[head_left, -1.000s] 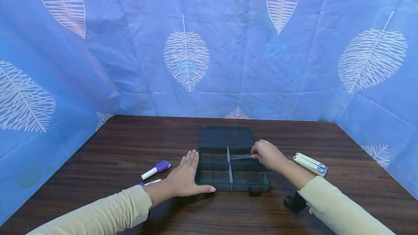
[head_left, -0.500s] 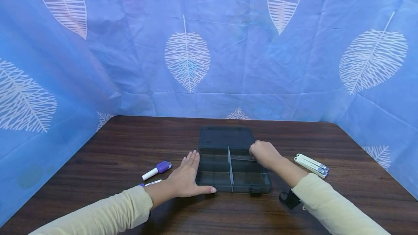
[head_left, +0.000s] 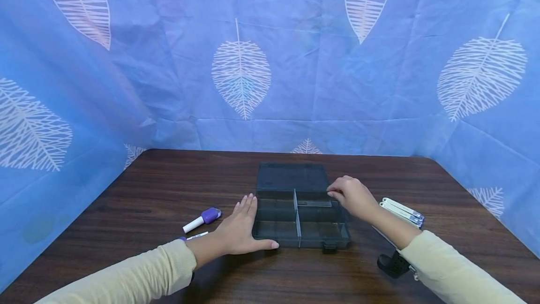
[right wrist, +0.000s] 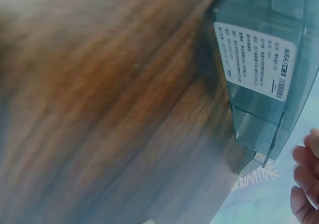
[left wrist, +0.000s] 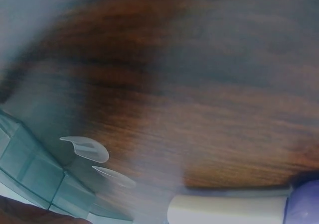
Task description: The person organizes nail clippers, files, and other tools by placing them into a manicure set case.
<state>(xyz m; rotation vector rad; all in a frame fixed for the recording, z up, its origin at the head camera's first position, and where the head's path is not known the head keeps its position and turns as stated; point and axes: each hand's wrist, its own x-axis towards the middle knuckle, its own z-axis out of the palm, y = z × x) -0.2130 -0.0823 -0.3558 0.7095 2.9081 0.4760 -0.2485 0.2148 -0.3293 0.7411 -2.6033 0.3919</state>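
Note:
A dark translucent organizer box (head_left: 276,242) lies on the table with its lid (head_left: 292,177) folded back. My left hand (head_left: 238,229) rests flat along its left side, fingers straight and thumb stretched along the front edge. A lengthwise divider (head_left: 297,219) splits the inside. Across the right half stands a shorter clear divider (head_left: 314,203). My right hand (head_left: 354,196) hovers by the right rim near this divider's end, fingers loosely bent and holding nothing. In the right wrist view, the fingertips (right wrist: 301,176) are apart from the box wall (right wrist: 256,129), which bears a printed white label (right wrist: 256,59).
A purple bottle with a white cap, like nail polish (head_left: 202,220), lies left of my left hand. Another purple and white item (head_left: 196,236) is partly hidden by my left wrist. Two cream-handled nail clippers (head_left: 401,212) lie beyond my right forearm. A blue leaf-patterned cloth (head_left: 278,83) encloses the table.
My right hand lowered the short divider into the box's right half, let it go, and drew back up and to the right. My left hand has stayed against the box.

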